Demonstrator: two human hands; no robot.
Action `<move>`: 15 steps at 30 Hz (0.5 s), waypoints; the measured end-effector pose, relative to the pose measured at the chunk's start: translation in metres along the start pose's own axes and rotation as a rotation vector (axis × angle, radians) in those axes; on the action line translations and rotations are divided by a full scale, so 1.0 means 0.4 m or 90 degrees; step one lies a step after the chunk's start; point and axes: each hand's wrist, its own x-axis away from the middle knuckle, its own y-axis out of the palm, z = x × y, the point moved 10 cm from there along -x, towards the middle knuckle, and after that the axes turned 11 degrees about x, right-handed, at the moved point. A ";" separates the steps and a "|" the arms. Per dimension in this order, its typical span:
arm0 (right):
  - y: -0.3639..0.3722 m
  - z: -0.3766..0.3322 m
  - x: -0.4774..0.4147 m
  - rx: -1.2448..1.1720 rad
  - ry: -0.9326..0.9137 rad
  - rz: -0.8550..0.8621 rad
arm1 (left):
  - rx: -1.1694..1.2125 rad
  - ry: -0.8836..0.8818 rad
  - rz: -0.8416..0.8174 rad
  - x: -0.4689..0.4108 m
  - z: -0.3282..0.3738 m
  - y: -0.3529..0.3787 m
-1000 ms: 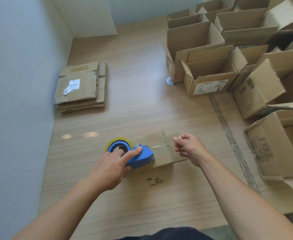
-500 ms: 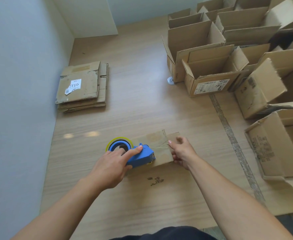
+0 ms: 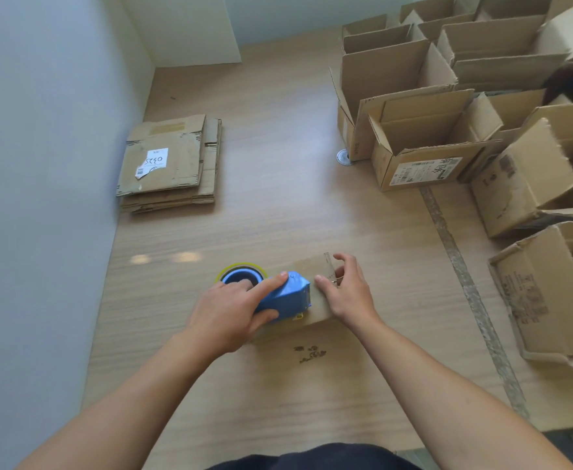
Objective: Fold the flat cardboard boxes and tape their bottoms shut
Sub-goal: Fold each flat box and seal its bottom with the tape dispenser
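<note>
At floor centre, before the person, a small cardboard box [image 3: 313, 266] is under taping, by my judgement. The left hand [image 3: 230, 310] grips the blue tape dispenser [image 3: 288, 296], set on the box's left part. The right hand [image 3: 349, 293] clasps the box's right end, thumb on top. Right of and beyond this box, erected boxes [image 3: 420, 140] stand open-topped, presumably finished. Left of and beyond it, a stack of flat boxes [image 3: 166, 164] lies unfolded: work outstanding. Cardboard crumbs [image 3: 308, 354] lie just nearer than the box, obstructing nothing.
</note>
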 end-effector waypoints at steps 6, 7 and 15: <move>0.027 0.026 -0.010 0.010 0.028 -0.022 | 0.006 -0.054 -0.099 -0.018 -0.039 -0.051; 0.029 0.028 -0.010 0.014 0.028 -0.019 | 0.007 -0.070 -0.120 -0.019 -0.057 -0.064; 0.043 0.034 -0.006 0.080 0.008 -0.015 | 0.135 -0.141 -0.258 0.018 -0.195 -0.056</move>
